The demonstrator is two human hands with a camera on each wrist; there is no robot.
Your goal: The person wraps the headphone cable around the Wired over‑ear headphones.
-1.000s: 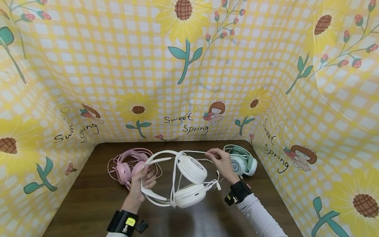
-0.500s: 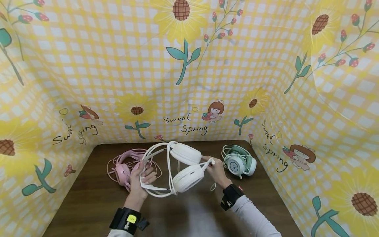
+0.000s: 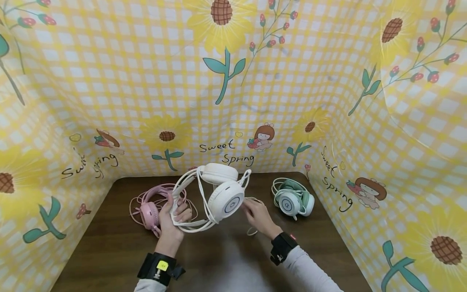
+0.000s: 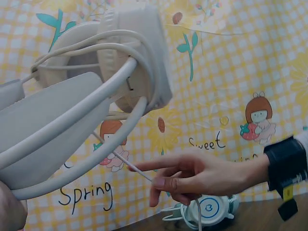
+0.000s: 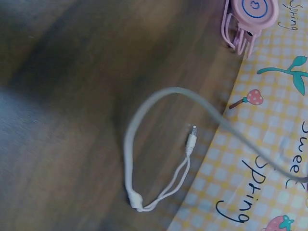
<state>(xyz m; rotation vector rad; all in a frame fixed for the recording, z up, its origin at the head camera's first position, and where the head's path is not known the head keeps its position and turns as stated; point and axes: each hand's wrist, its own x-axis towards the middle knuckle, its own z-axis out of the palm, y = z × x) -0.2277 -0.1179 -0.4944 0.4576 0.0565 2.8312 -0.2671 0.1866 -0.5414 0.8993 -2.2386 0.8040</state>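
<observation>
My left hand [image 3: 178,211] grips the headband of a white headset [image 3: 223,194] and holds it up off the brown table [image 3: 109,251], ear cups toward the back wall. The right hand [image 3: 249,207] is just below the lower ear cup and pinches the headset's thin white cable [image 3: 251,232]. In the left wrist view the white headset [image 4: 96,96] fills the foreground and the right hand [image 4: 159,182] holds the cable [image 4: 137,169] between thumb and fingers. The right wrist view shows the cable's loose loop [image 5: 144,139] and its plug [image 5: 191,139] hanging over the table.
A pink headset [image 3: 149,211] with coiled cable lies on the table left of my left hand. A mint-green headset [image 3: 292,200] lies at the back right. Yellow flowered cloth walls [image 3: 233,101] close in the table on three sides.
The white headset has been raised and turned, ear cups now higher and farther back. The right hand moved left, from beside the green headset to under the ear cup.
</observation>
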